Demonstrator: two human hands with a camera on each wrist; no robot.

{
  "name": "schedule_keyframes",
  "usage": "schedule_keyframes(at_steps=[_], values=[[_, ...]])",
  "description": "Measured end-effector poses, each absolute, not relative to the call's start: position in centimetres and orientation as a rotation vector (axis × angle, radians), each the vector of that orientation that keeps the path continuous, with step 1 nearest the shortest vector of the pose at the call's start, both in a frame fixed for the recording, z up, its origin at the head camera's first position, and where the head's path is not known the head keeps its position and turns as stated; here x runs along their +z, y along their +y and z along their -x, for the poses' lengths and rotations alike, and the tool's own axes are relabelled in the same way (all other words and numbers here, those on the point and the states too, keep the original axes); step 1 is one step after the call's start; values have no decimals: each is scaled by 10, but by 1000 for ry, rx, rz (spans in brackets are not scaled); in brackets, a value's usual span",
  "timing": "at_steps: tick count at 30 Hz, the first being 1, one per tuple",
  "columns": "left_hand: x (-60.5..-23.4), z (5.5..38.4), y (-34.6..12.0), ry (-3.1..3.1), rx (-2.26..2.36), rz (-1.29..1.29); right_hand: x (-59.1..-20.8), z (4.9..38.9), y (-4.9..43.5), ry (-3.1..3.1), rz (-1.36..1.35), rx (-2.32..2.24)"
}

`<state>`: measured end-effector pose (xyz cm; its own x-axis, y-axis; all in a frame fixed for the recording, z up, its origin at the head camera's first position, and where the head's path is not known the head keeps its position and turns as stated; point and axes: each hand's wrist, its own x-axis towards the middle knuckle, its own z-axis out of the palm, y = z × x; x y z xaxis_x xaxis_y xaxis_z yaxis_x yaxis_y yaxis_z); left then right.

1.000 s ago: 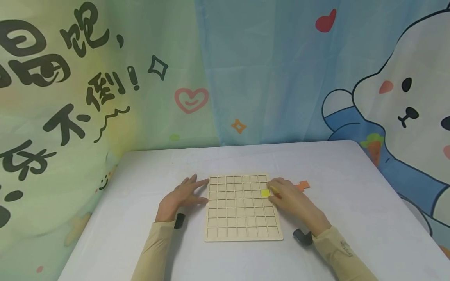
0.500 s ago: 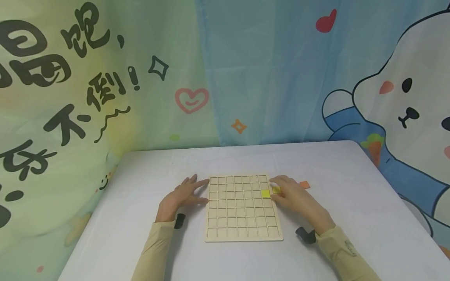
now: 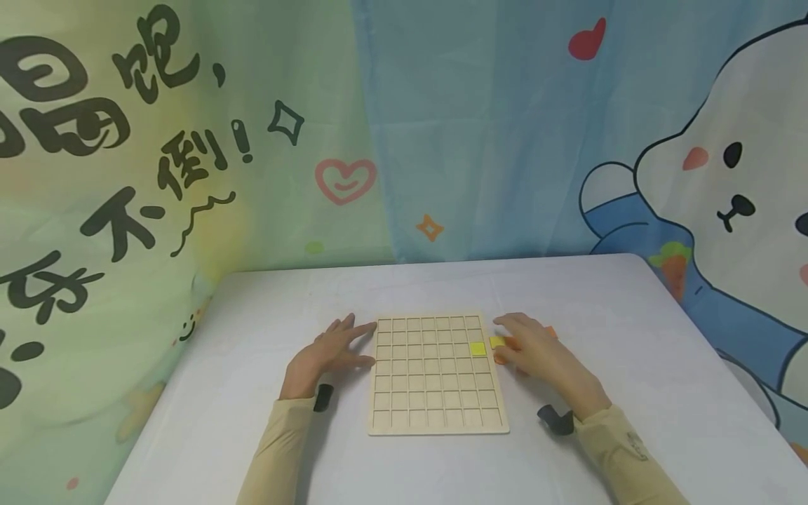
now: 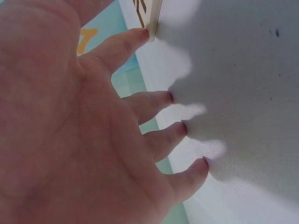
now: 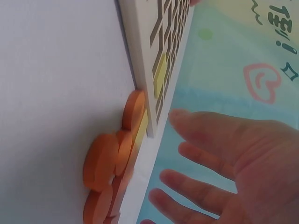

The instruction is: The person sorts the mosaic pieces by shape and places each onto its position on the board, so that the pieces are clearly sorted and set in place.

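Note:
A light wooden grid board lies flat on the white table, with one yellow square tile in a cell of its right column. My left hand has its fingers spread; thumb and index finger touch the board's left edge, and the other fingertips rest on the table. Just right of the board, my right hand hovers, fingers apart and relaxed, holding nothing. Beneath it are several orange round pieces and a second yellow tile, close against the board's edge. The hand partly covers them in the head view.
Behind the right hand an orange piece shows at the knuckles. The white table runs back to a printed curtain. Dark wrist-camera mounts sit at both cuffs, the right one low over the table.
My right hand has drawn away from the board's right edge, a little rightward, uncovering the yellow tile and orange pieces beside the board. The left hand and the board have stayed put.

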<state>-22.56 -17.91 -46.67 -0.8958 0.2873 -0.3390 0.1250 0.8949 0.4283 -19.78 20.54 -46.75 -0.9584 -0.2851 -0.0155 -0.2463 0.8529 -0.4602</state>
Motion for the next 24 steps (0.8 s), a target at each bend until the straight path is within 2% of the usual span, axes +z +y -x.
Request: schedule_keyframes(at_steps=[18,24], values=[[-465,224,-178,2663,579,-297,-465,205,223,2932,404,-726],[-464,223,-177,2662,586,-294,-459,206,233,2849,279,-753]])
